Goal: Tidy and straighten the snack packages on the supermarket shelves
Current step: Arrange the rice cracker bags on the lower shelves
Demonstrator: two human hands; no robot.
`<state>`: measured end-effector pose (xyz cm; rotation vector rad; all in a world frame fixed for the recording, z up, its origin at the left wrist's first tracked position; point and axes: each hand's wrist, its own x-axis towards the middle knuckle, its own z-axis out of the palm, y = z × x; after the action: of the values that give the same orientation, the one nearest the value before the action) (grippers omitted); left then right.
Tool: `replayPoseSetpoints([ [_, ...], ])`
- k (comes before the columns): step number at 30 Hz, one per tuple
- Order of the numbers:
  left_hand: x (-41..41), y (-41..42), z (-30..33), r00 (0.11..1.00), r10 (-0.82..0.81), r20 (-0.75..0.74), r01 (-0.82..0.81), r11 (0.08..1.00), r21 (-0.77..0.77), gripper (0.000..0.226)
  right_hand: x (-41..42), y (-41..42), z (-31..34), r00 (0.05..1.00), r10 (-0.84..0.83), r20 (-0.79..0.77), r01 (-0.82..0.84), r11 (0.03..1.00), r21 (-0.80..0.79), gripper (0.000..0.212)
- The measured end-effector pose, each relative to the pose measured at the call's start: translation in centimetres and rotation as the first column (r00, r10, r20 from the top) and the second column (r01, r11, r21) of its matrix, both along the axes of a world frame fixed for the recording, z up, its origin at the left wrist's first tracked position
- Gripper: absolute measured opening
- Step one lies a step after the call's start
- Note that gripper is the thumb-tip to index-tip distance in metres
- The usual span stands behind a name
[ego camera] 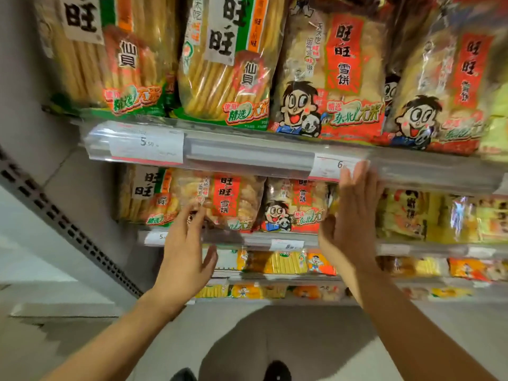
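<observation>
The left hand (187, 251) is spread open with straight fingers, and its fingertips (196, 213) reach the front of a red snow-cracker bag (220, 202) on the second shelf; it holds nothing, and whether the tips press the bag or only brush it cannot be told. The right hand (351, 215) is also open and flat, fingers together and pointing up, its tips at the front edge of the top shelf (247, 155) by a price tag (334, 167), its palm in front of the right side of a second red bag (291, 207). It grips nothing.

The two red bags stand side by side in the middle of the second shelf, the left one leaning a little. To their left, near the shelf's left end, stands a green cracker bag (148, 193); to their right are yellow packs (406, 215).

These bags look light and puffy, with slick, crinkly film and brittle rice crackers inside, so they should slide easily but crush under a hard squeeze. I would take each by its two side edges with flat palms and nudge it upright, rather than pinching the face.

The top shelf carries larger bags: two green ones (220, 64) on the left, red ones (335, 78) on the right, all standing at the front edge. Lower shelves hold smaller yellow and orange packs (277, 264).
</observation>
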<state>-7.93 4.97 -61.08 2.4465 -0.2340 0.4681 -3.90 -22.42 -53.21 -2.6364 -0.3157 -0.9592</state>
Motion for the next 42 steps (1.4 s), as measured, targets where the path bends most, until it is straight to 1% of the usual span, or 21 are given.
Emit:
replayPoseSetpoints([
  [1, 0.4, 0.1, -0.2, 0.997, 0.04, -0.064, -0.046, 0.994, -0.103, 0.076, -0.7, 0.2, -0.7, 0.998, -0.003, -0.067, 0.005, 1.0, 0.026, 0.097],
  [3, 1.4, 0.1, 0.0, 0.984, 0.08, -0.159, -0.122, 0.954, -0.274, 0.079, -2.4, 0.3, -2.6, 0.987, 0.066, -0.143, -0.061, 0.997, 0.042, 0.096],
  [5, 2.4, -0.2, 0.3, 0.97, 0.146, -0.195, -0.207, 0.915, -0.346, 0.087, -4.1, 0.1, -4.6, 0.953, 0.129, -0.274, -0.105, 0.989, 0.099, 0.094],
  [8, 3.6, -0.6, 0.3, 0.931, 0.267, -0.248, -0.349, 0.848, -0.398, 0.101, -5.4, -1.2, -6.9, 0.894, 0.088, -0.44, 0.032, 0.965, 0.259, 0.076],
  [11, 4.7, -0.6, -0.3, 0.894, 0.302, -0.332, -0.424, 0.809, -0.406, 0.098, -4.7, -3.4, -7.3, 0.868, 0.019, -0.496, 0.148, 0.944, 0.296, 0.063],
  [13, 5.3, -0.6, -0.5, 0.875, 0.324, -0.36, -0.45, 0.818, -0.359, 0.085, -3.3, -5.3, -6.8, 0.86, -0.04, -0.51, 0.211, 0.936, 0.282, 0.059],
  [16, 6.0, -0.8, -0.1, 0.87, 0.365, -0.33, -0.458, 0.847, -0.271, 0.062, -0.5, -8.3, -5.4, 0.779, -0.067, -0.624, 0.362, 0.86, 0.359, 0.056],
  [18, 6.2, -1.1, 0.1, 0.876, 0.372, -0.306, -0.451, 0.856, -0.251, 0.058, 1.6, -10.1, -4.6, 0.76, -0.059, -0.647, 0.4, 0.827, 0.395, 0.055],
  [20, 6.1, -1.5, 0.7, 0.88, 0.365, -0.303, -0.452, 0.84, -0.301, 0.055, 3.5, -11.8, -4.3, 0.757, -0.069, -0.649, 0.407, 0.827, 0.387, 0.057],
  [22, 5.8, -1.8, 1.4, 0.893, 0.344, -0.292, -0.436, 0.821, -0.367, 0.054, 5.0, -12.9, -4.6, 0.746, -0.029, -0.665, 0.398, 0.82, 0.411, 0.063],
  [24, 5.4, -2.2, 2.2, 0.902, 0.32, -0.291, -0.42, 0.807, -0.414, 0.06, 6.3, -13.6, -5.3, 0.715, 0.027, -0.699, 0.405, 0.798, 0.446, 0.081],
  [26, 4.7, -2.6, 2.9, 0.901, 0.339, -0.271, -0.427, 0.803, -0.416, 0.065, 7.5, -14.2, -6.2, 0.69, 0.049, -0.723, 0.424, 0.782, 0.457, 0.094],
  [29, 3.8, -3.0, 3.7, 0.892, 0.379, -0.246, -0.451, 0.783, -0.429, 0.059, 8.9, -14.9, -7.3, 0.632, 0.127, -0.764, 0.446, 0.747, 0.493, 0.117],
  [31, 3.0, -3.1, 4.0, 0.879, 0.393, -0.27, -0.476, 0.755, -0.451, 0.057, 9.6, -15.6, -7.6, 0.596, 0.192, -0.78, 0.442, 0.732, 0.519, 0.125],
  [33, 1.9, -3.5, 3.8, 0.861, 0.399, -0.316, -0.508, 0.716, -0.479, 0.058, 10.1, -16.1, -7.8, 0.582, 0.209, -0.786, 0.444, 0.728, 0.522, 0.13],
  [35, 0.6, -4.2, 3.2, 0.843, 0.404, -0.357, -0.537, 0.678, -0.502, 0.057, 10.2, -16.4, -7.9, 0.607, 0.198, -0.77, 0.46, 0.702, 0.543, 0.13],
  [37, -0.9, -5.0, 2.5, 0.834, 0.395, -0.385, -0.551, 0.635, -0.542, 0.052, 10.1, -16.3, -7.7, 0.652, 0.187, -0.734, 0.454, 0.679, 0.577, 0.103],
  [38, -1.6, -5.2, 2.0, 0.831, 0.393, -0.394, -0.556, 0.617, -0.557, 0.049, 9.8, -16.2, -7.5, 0.674, 0.179, -0.717, 0.45, 0.67, 0.591, 0.094],
  [39, -2.3, -5.4, 1.6, 0.831, 0.383, -0.402, -0.555, 0.605, -0.571, 0.048, 9.7, -16.2, -7.5, 0.689, 0.168, -0.705, 0.448, 0.666, 0.596, 0.094],
  [41, -3.5, -5.6, 0.8, 0.839, 0.327, -0.436, -0.542, 0.582, -0.606, 0.046, 9.2, -16.7, -7.6, 0.693, 0.131, -0.709, 0.471, 0.661, 0.584, 0.112],
  [42, -4.0, -5.6, 0.3, 0.839, 0.292, -0.46, -0.539, 0.568, -0.622, 0.047, 8.7, -16.9, -7.5, 0.698, 0.128, -0.705, 0.472, 0.658, 0.586, 0.115],
])
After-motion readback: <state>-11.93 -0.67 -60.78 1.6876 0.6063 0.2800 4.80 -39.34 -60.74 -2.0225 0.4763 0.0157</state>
